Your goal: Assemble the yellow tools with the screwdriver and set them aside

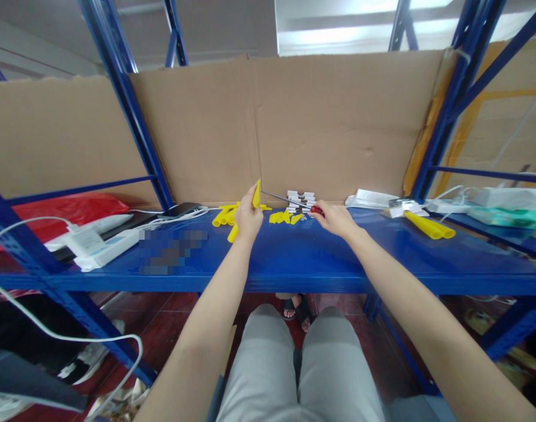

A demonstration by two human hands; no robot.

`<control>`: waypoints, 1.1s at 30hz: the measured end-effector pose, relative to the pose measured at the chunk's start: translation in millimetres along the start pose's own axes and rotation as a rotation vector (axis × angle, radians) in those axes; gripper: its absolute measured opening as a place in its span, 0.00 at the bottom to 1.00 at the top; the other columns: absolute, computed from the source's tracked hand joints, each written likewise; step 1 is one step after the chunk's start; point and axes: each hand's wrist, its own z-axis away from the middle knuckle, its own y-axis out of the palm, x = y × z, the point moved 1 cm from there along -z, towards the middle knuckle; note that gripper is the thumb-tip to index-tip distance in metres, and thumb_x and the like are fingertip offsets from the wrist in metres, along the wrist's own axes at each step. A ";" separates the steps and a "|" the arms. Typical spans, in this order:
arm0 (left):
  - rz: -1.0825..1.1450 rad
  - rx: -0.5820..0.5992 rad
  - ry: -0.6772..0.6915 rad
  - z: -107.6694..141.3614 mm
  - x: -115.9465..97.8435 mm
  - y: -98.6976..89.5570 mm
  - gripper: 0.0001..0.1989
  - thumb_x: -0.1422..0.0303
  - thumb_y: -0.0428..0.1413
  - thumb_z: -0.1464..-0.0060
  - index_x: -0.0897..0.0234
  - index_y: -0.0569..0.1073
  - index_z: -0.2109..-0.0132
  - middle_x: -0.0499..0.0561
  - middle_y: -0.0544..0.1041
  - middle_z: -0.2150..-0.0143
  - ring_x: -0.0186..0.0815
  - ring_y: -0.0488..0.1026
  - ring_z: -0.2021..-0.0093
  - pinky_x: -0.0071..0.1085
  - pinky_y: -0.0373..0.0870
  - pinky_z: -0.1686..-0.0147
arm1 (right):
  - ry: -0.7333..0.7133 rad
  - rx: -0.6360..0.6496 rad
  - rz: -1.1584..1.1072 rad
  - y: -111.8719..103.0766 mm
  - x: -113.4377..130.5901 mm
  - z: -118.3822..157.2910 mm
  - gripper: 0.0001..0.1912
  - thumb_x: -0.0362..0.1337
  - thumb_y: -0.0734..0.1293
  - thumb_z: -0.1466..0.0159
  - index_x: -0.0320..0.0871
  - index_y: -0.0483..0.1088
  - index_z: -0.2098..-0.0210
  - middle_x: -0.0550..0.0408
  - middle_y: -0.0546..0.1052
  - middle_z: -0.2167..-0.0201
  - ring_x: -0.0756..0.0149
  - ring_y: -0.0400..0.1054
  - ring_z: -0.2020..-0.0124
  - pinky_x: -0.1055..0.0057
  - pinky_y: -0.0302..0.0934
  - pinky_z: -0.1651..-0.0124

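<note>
My left hand [249, 215] is closed around a yellow tube [257, 192], which stands up above the fingers; a yellow end also shows below the hand. In my right hand [335, 218] is a red-handled screwdriver [317, 210]. Its long thin metal shaft points left, and the tip is close to the tube; whether they touch I cannot tell. More yellow tubes [225, 215] lie just left of my left hand. Between the hands are several small cut yellow pieces [286, 217], with a stack of small white and dark parts [300, 201] behind them.
The blue metal shelf [303, 258] is backed by a cardboard sheet [329, 123]. To the left lie a white power strip [112, 246], cables and a red bag [70, 208]. At right are yellow tubes [428, 225] and white packets [373, 199]. Blue uprights [140, 129] frame the shelf.
</note>
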 end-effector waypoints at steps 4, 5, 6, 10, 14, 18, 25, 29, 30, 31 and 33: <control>-0.015 -0.008 0.006 0.6 0.7 1.4 0.26 0.74 0.47 0.42 0.60 0.66 0.37 0.53 0.71 0.38 0.40 0.66 0.37 0.37 0.62 0.37 | -0.001 0.031 -0.024 1.1 2.7 -0.5 0.13 0.42 0.57 0.31 0.41 0.68 0.54 0.43 0.79 0.57 0.53 0.74 0.58 0.67 0.59 0.63; -0.014 -0.012 0.007 0.6 0.6 1.6 0.26 0.74 0.47 0.42 0.60 0.67 0.37 0.53 0.71 0.38 0.40 0.66 0.37 0.38 0.62 0.37 | -0.005 0.034 -0.039 1.6 2.8 -0.6 0.13 0.41 0.58 0.31 0.42 0.68 0.55 0.43 0.79 0.58 0.53 0.74 0.58 0.67 0.59 0.63; -0.011 -0.013 0.005 0.6 0.2 1.7 0.26 0.75 0.47 0.42 0.60 0.67 0.37 0.53 0.71 0.38 0.40 0.66 0.37 0.38 0.62 0.37 | -0.008 0.031 -0.056 2.2 2.5 -0.6 0.12 0.42 0.58 0.31 0.42 0.68 0.55 0.44 0.79 0.58 0.53 0.74 0.58 0.67 0.59 0.63; 0.003 0.017 -0.026 0.5 -1.6 2.0 0.27 0.76 0.48 0.44 0.61 0.68 0.38 0.54 0.71 0.38 0.41 0.67 0.38 0.39 0.63 0.37 | 0.007 -0.015 -0.125 4.6 -3.1 -1.1 0.12 0.43 0.62 0.34 0.43 0.66 0.54 0.46 0.80 0.62 0.54 0.75 0.61 0.68 0.59 0.65; 0.027 0.045 -0.038 0.4 -1.1 2.4 0.28 0.77 0.49 0.45 0.60 0.67 0.37 0.53 0.71 0.38 0.41 0.66 0.37 0.40 0.62 0.37 | 0.004 -0.044 -0.108 6.3 -7.7 -1.2 0.10 0.40 0.62 0.35 0.43 0.66 0.55 0.47 0.80 0.63 0.54 0.74 0.62 0.68 0.58 0.66; 0.021 0.044 -0.034 0.1 -0.2 1.9 0.29 0.76 0.49 0.45 0.59 0.65 0.36 0.52 0.70 0.37 0.40 0.65 0.36 0.40 0.60 0.35 | -0.012 -0.022 -0.052 4.6 -4.3 -0.2 0.10 0.43 0.61 0.34 0.44 0.67 0.57 0.46 0.80 0.63 0.53 0.74 0.61 0.68 0.57 0.64; -0.042 0.045 -0.021 0.8 -3.8 -0.1 0.31 0.78 0.48 0.46 0.59 0.65 0.35 0.52 0.70 0.37 0.41 0.66 0.37 0.40 0.62 0.37 | 0.023 0.056 -0.045 0.2 2.8 0.1 0.14 0.43 0.57 0.30 0.43 0.68 0.53 0.44 0.79 0.58 0.53 0.73 0.56 0.67 0.59 0.61; -0.070 0.092 -0.023 1.7 -7.2 -0.4 0.33 0.80 0.49 0.50 0.59 0.65 0.36 0.52 0.72 0.39 0.41 0.67 0.38 0.39 0.64 0.38 | 0.036 0.082 -0.054 1.2 1.3 -1.0 0.13 0.42 0.57 0.30 0.43 0.68 0.53 0.44 0.79 0.55 0.53 0.73 0.54 0.67 0.59 0.60; -0.081 0.111 -0.029 2.0 -8.2 -0.2 0.34 0.80 0.49 0.50 0.60 0.65 0.36 0.53 0.72 0.39 0.42 0.67 0.38 0.40 0.64 0.38 | 0.041 0.086 -0.058 1.7 0.2 -1.4 0.13 0.41 0.58 0.30 0.43 0.68 0.54 0.44 0.79 0.56 0.54 0.73 0.55 0.67 0.59 0.60; -0.096 0.131 -0.037 2.4 -9.3 0.1 0.34 0.81 0.49 0.51 0.60 0.66 0.36 0.53 0.72 0.39 0.42 0.67 0.38 0.40 0.64 0.38 | 0.048 0.089 -0.063 2.2 -1.2 -1.7 0.12 0.41 0.58 0.30 0.43 0.68 0.54 0.44 0.79 0.56 0.54 0.73 0.55 0.68 0.59 0.59; -0.137 0.179 -0.054 3.4 -11.4 1.3 0.33 0.81 0.49 0.51 0.61 0.67 0.37 0.54 0.73 0.40 0.43 0.68 0.39 0.41 0.64 0.39 | 0.063 0.097 -0.071 3.5 -4.6 -2.6 0.11 0.40 0.59 0.31 0.42 0.68 0.54 0.44 0.79 0.56 0.56 0.73 0.54 0.68 0.59 0.58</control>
